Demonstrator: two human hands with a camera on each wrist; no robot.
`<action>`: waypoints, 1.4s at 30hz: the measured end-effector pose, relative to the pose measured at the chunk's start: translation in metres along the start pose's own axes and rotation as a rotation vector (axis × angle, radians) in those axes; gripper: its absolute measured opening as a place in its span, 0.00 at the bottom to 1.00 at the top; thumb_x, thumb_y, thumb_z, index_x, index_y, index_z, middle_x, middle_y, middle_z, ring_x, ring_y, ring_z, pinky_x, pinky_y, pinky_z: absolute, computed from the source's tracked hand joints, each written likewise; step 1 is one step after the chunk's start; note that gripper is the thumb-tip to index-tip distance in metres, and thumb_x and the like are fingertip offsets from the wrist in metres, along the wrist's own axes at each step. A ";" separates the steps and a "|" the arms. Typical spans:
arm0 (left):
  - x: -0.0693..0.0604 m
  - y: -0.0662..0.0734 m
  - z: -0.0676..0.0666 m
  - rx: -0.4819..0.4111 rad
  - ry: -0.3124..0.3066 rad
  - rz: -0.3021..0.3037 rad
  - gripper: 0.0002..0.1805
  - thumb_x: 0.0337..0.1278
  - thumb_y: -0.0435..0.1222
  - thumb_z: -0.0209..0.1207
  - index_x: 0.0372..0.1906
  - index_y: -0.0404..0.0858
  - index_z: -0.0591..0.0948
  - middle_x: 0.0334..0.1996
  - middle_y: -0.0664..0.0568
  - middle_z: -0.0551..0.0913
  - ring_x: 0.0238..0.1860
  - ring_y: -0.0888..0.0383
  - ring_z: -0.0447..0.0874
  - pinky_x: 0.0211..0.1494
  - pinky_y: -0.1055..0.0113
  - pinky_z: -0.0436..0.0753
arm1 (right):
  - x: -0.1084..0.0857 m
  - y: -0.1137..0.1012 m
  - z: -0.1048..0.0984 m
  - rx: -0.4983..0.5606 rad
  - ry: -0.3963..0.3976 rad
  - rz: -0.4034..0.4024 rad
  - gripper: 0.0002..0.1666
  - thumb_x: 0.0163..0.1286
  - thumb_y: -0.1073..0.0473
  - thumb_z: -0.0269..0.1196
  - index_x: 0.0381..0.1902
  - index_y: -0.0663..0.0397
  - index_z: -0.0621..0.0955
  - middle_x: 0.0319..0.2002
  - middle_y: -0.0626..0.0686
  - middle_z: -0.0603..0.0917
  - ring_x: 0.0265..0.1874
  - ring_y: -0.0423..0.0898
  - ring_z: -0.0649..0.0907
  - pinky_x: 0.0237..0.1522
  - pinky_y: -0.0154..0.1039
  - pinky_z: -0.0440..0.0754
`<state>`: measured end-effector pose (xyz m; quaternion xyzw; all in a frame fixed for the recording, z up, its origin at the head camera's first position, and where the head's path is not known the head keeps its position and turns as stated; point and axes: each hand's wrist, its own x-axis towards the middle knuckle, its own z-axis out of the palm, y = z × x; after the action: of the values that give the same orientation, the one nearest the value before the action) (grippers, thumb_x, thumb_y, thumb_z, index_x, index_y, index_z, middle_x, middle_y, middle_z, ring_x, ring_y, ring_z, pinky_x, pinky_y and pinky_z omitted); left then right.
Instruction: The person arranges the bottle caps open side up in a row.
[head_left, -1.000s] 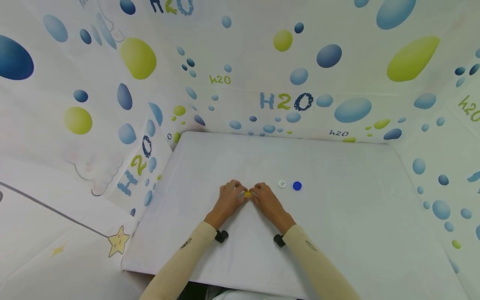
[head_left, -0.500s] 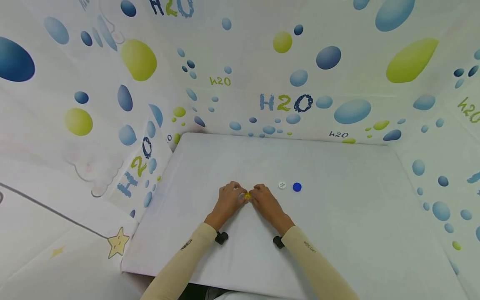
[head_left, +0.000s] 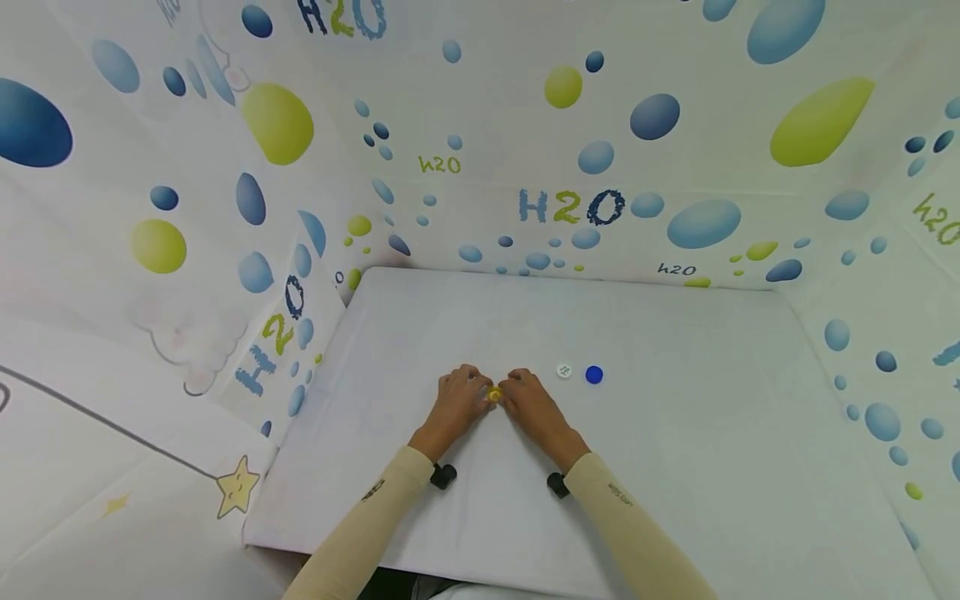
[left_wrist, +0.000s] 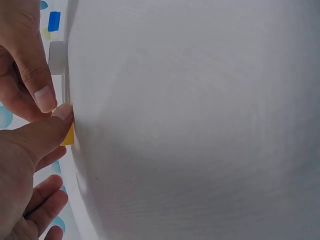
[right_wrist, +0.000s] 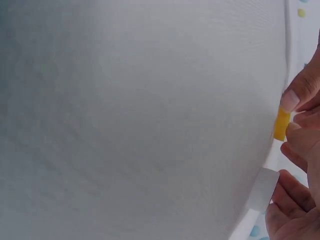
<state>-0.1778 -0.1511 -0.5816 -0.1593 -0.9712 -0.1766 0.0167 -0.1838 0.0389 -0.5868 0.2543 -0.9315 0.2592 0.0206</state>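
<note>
A small yellow disc (head_left: 494,394), like a bottle cap, is between the fingertips of both hands on the white-covered table. My left hand (head_left: 456,402) pinches it with the thumb across its side in the left wrist view; the other fingers are spread. From the opposite side, the thumb of my right hand (head_left: 534,410) presses its upper end in the right wrist view, fingers bent behind it. A whitish flat-sided piece (right_wrist: 262,190) stands beside the left fingers. To the right lie a white disc (head_left: 564,371) with a marking and a blue disc (head_left: 594,375).
White cloth (head_left: 690,433) covers the table (head_left: 420,308). Walls of white fabric with blue and green drops (head_left: 703,223) rise at the back and both sides. Small black wrist cameras (head_left: 444,476) hang beneath the sleeves (head_left: 367,517).
Both hands keep nearly the same place and grip; the yellow disc has shifted only slightly between the fingers. The head view has tilted up a little.
</note>
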 end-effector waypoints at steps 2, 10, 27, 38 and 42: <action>0.000 0.001 0.000 -0.007 -0.011 -0.001 0.21 0.66 0.45 0.71 0.59 0.43 0.85 0.60 0.45 0.77 0.64 0.45 0.77 0.67 0.43 0.72 | -0.001 0.000 -0.002 -0.013 0.005 0.010 0.18 0.78 0.57 0.66 0.61 0.57 0.84 0.64 0.60 0.80 0.64 0.57 0.81 0.67 0.48 0.80; 0.006 0.010 0.000 0.014 -0.006 0.068 0.25 0.65 0.47 0.71 0.62 0.43 0.82 0.61 0.45 0.76 0.64 0.44 0.76 0.67 0.42 0.72 | -0.007 0.004 -0.020 0.053 0.043 0.062 0.23 0.76 0.53 0.68 0.64 0.57 0.82 0.65 0.58 0.78 0.67 0.57 0.79 0.68 0.49 0.78; 0.015 0.029 0.006 0.030 0.007 0.139 0.21 0.66 0.46 0.71 0.59 0.42 0.84 0.58 0.44 0.77 0.60 0.44 0.79 0.64 0.44 0.74 | -0.023 0.027 -0.032 0.006 0.022 0.073 0.23 0.75 0.54 0.70 0.62 0.59 0.83 0.64 0.60 0.79 0.67 0.57 0.79 0.69 0.49 0.77; 0.018 0.037 0.010 -0.006 -0.026 0.143 0.18 0.68 0.45 0.70 0.57 0.42 0.86 0.58 0.45 0.77 0.59 0.45 0.78 0.64 0.45 0.73 | -0.025 0.033 -0.027 -0.028 -0.013 0.089 0.21 0.76 0.57 0.68 0.62 0.60 0.83 0.65 0.61 0.78 0.67 0.57 0.79 0.69 0.48 0.77; 0.020 0.039 0.011 -0.015 -0.032 0.135 0.18 0.68 0.46 0.70 0.56 0.42 0.86 0.58 0.45 0.77 0.59 0.45 0.77 0.63 0.45 0.73 | -0.026 0.034 -0.027 -0.016 -0.005 0.078 0.20 0.75 0.58 0.68 0.60 0.60 0.84 0.64 0.61 0.79 0.67 0.58 0.79 0.69 0.48 0.77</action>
<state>-0.1838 -0.1064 -0.5771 -0.2273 -0.9570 -0.1796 0.0119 -0.1804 0.0889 -0.5840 0.2184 -0.9427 0.2519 0.0104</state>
